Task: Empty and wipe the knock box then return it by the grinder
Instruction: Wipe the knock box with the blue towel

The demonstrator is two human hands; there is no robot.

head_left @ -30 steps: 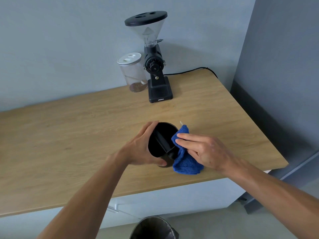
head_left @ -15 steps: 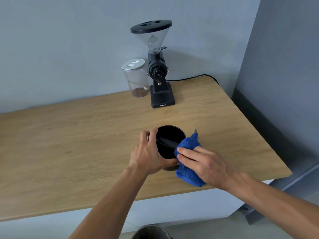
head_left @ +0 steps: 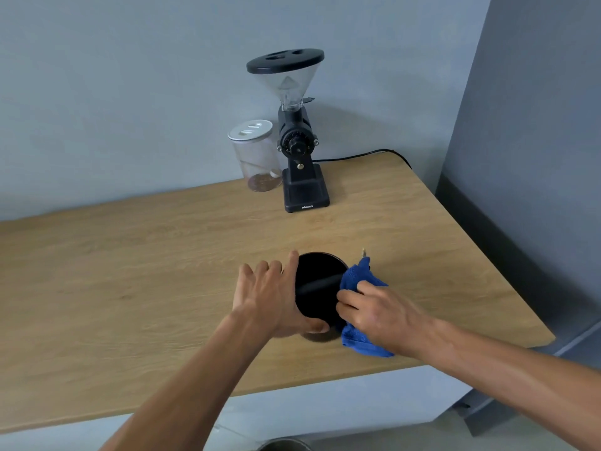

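The round black knock box (head_left: 317, 288) stands upright on the wooden counter (head_left: 130, 271), its knock bar showing across the opening. My left hand (head_left: 271, 296) wraps around its left side and holds it. My right hand (head_left: 374, 315) grips a blue cloth (head_left: 359, 340) and presses it against the box's right rim and outer side. The black coffee grinder (head_left: 297, 148) with a clear hopper stands at the back of the counter, well beyond the box.
A clear jar (head_left: 257, 157) with a white lid and some coffee at the bottom sits left of the grinder. The grinder's black cable (head_left: 364, 155) runs right along the wall. A bin's rim (head_left: 283, 445) shows below the counter's front edge. A grey wall panel stands at the right.
The knock box went from tilted toward me to upright on the counter. My left hand slid round its left side. My right hand shifted the cloth along the right rim.
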